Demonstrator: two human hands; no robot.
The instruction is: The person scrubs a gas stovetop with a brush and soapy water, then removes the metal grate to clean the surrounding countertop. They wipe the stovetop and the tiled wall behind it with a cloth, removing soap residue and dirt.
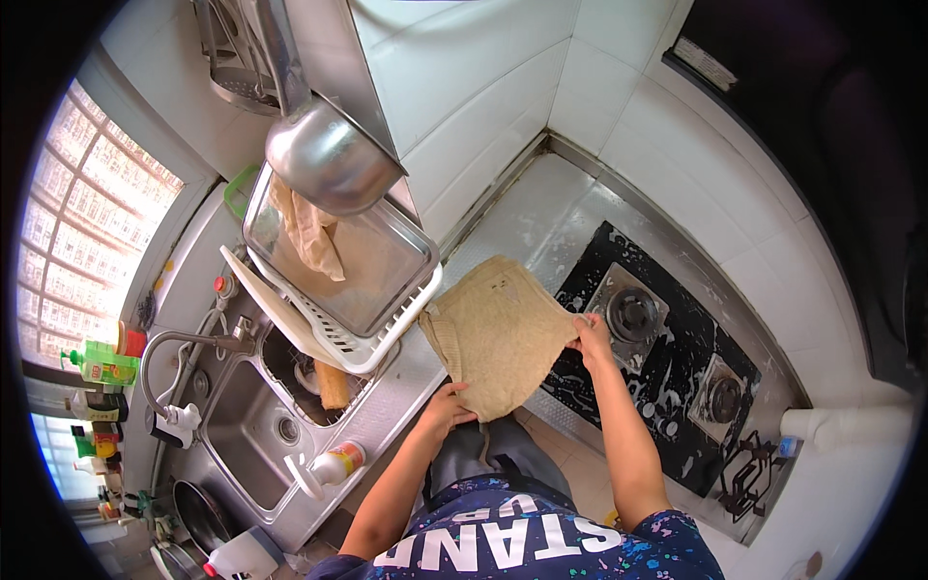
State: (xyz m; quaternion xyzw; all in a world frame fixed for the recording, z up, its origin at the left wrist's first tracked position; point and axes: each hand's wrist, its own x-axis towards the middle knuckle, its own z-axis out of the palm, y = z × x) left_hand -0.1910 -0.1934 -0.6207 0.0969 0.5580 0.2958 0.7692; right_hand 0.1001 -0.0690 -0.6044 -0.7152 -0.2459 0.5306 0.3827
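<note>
A beige knitted cloth (511, 337) with a ribbed edge along its left side hangs spread out in front of my body. Its lower left edge is pinched by my left hand (444, 413). On the other side, my right hand (593, 338) grips the right corner between thumb and fingers. Just beyond that hand lies a black gas cooktop (580, 388) streaked with white foam. Its two burners, a farther one (632, 314) and a nearer one (725, 399), have no pot supports on them. The cloth hides part of the steel counter.
Left of the cloth stands a white dish rack (388, 351) holding a metal tray (370, 268). Above it hangs a steel ladle (333, 156). A spray bottle (339, 462) lies beside the steel sink (243, 428). Black pot supports (750, 471) are stacked at the cooktop's right end.
</note>
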